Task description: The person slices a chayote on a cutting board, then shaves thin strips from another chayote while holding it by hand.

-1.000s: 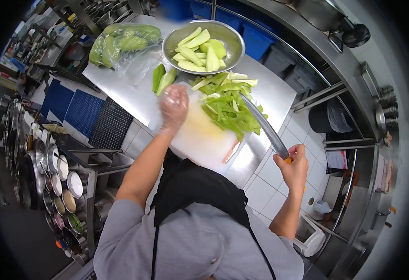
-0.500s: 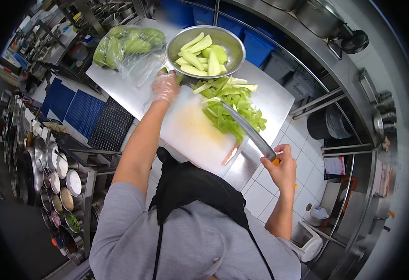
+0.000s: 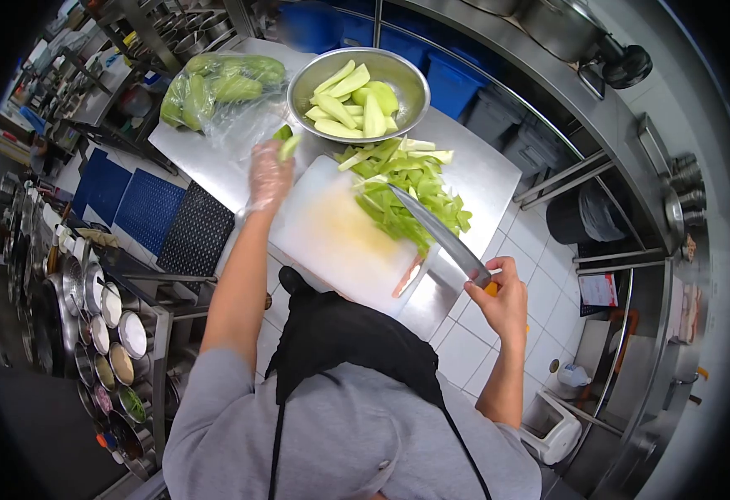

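The left hand (image 3: 270,177), in a clear plastic glove, is now further left and nearer the body than 0.5 s earlier, drawn back from the bowl; the right hand (image 3: 505,300) and its knife sit almost unchanged.

Largest is the stainless-steel counter (image 3: 488,165). On it lies a white, rectangular cutting board (image 3: 319,208) with a yellowish stain. Beyond the board stands a round, shiny metal bowl (image 3: 413,90) holding pale green, peeled vegetable wedges (image 3: 335,108). Left of the bowl, a clear plastic bag (image 3: 256,108) contains whole, oblong green vegetables (image 3: 235,87). Bright green peelings (image 3: 415,192) heap along the board's right side.

The bare right hand grips the long, silver-bladed knife (image 3: 440,235) by its orange handle, thumb and fingers close to the blade's heel; its tip points over the peelings.

Smallest are the long, green vegetable pieces (image 3: 288,148), apparently 2, closed in the left hand's fingers, just beside the bowl and board. They look light and firm, probably slippery on the cut faces and liable to snap if bent; the skin side around mid-length should give the surest hold.
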A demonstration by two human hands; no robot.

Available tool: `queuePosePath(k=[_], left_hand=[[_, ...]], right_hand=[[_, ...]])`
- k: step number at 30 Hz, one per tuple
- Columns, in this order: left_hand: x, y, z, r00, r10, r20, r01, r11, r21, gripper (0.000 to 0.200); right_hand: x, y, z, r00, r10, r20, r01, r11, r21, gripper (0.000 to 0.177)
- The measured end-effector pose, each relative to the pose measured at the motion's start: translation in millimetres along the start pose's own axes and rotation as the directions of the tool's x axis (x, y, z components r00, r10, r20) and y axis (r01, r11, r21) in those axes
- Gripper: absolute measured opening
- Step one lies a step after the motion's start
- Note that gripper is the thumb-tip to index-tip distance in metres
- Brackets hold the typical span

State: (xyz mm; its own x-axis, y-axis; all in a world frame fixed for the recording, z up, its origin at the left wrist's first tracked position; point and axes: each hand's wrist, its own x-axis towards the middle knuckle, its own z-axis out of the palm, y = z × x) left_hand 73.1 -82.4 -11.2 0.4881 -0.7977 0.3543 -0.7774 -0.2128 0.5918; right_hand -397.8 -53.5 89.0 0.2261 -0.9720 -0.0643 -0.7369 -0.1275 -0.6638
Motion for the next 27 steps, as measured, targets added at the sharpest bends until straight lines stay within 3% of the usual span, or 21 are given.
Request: queuePosePath(k=[1,3,5,6,7,8,9,11,12,14,16,18,25,27], left_hand=[[-8.0,1.3,-10.5,0.991,-0.132,-0.026,0.12,0.956,-0.269,0.034],[-18.6,-4.5,-16.6,0.928,-0.372,0.029,0.281,0.648,-0.708,0.043],[-26.2,6.0,-19.8,0.847,-0.515,0.13,0.311,0.283,-0.907,0.039],[-29.1,16.7,-23.8,0.805,-0.562,0.193,0.285,0.079,-0.955,0.037],[-34.2,38.6,-40.9,0.781,-0.512,0.357,0.341,-0.13,-0.931,0.033],[-36.5,51.6,-45.7,0.774,-0.494,0.396,0.334,-0.212,-0.918,0.031],[-36.8,63.0,-46.5,0.771,-0.467,0.433,0.327,-0.294,-0.898,0.03],[-41.4,65.3,-39.8,0.801,-0.334,0.496,0.312,-0.473,-0.824,0.024],[-41.8,70.1,-36.1,0.77,-0.369,0.52,0.298,-0.513,-0.805,0.022],[-39.8,87.1,-27.7,0.703,-0.422,0.572,0.267,-0.589,-0.762,0.02],[-48.6,102.5,-27.4,0.711,-0.397,0.58,0.337,-0.532,-0.777,0.018],[-55.8,115.4,-29.4,0.678,-0.415,0.607,0.396,-0.488,-0.777,0.017],[-70.9,121.3,-38.5,0.817,-0.134,0.56,0.432,-0.5,-0.75,0.028],[-64.9,114.1,-35.8,0.783,-0.164,0.6,0.463,-0.489,-0.739,0.031]], right_hand=[[-0.6,2.4,-1.2,1.0,-0.017,-0.003,0.017,1.0,0.001,0.045],[1.7,21.6,11.8,0.995,-0.098,-0.03,0.102,0.968,0.231,0.044],[4.3,28.8,30.1,0.993,-0.117,-0.007,0.109,0.905,0.411,0.04],[4.5,18.1,33.0,0.997,-0.008,0.082,-0.032,0.881,0.472,0.039],[3.8,0.3,33.9,0.979,0.098,0.176,-0.176,0.84,0.513,0.038],[3.1,-12.9,36.5,0.942,0.2,0.272,-0.32,0.782,0.535,0.036],[4.3,-18.9,40.6,0.928,0.162,0.335,-0.339,0.741,0.579,0.035],[6.7,-26.5,54.6,0.954,-0.025,0.298,-0.198,0.694,0.693,0.037],[7.2,-31.3,61.2,0.957,-0.114,0.268,-0.13,0.655,0.744,0.038],[9.1,-49.5,66.3,0.938,-0.137,0.319,-0.149,0.67,0.727,0.039],[8.3,-68.6,66.0,0.92,-0.089,0.381,-0.204,0.723,0.66,0.038],[6.0,-73.9,73.0,0.929,-0.159,0.334,-0.112,0.74,0.663,0.039],[-12.9,-78.8,82.1,0.895,-0.394,0.211,0.263,0.847,0.462,0.049],[-18.4,-78.2,81.4,0.876,-0.43,0.217,0.308,0.846,0.435,0.055]])
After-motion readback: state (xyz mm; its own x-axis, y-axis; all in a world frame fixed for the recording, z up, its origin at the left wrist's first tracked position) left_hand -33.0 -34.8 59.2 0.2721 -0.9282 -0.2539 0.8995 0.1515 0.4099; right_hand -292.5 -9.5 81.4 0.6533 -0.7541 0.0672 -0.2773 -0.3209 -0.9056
